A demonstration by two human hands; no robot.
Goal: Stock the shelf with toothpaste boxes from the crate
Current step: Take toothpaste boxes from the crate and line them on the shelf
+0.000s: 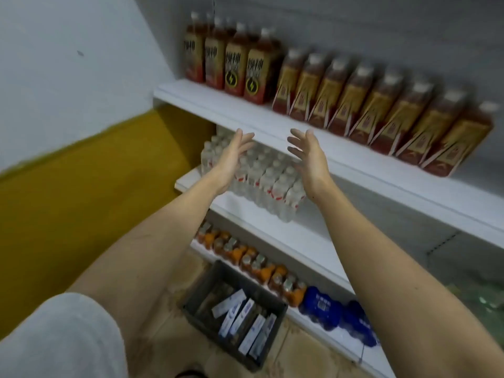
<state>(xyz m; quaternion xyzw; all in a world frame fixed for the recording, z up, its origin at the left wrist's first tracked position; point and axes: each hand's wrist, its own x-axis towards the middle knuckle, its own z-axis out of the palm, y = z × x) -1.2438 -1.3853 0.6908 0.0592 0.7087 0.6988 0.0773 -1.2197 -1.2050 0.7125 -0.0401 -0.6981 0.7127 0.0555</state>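
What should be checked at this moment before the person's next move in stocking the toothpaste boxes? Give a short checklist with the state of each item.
1. Left hand free to grasp: ok, fingers straight, holding nothing.
2. Right hand free to grasp: ok, open and empty.
3. Toothpaste boxes left to stock: ok, several lie in the crate on the floor.
4. Crate within reach: cannot tell, it sits low, well below both raised hands.
5. Room on the middle shelf: ok, bare board right of the clear bottles.
6. Toothpaste already on a shelf: not ok, none visible.
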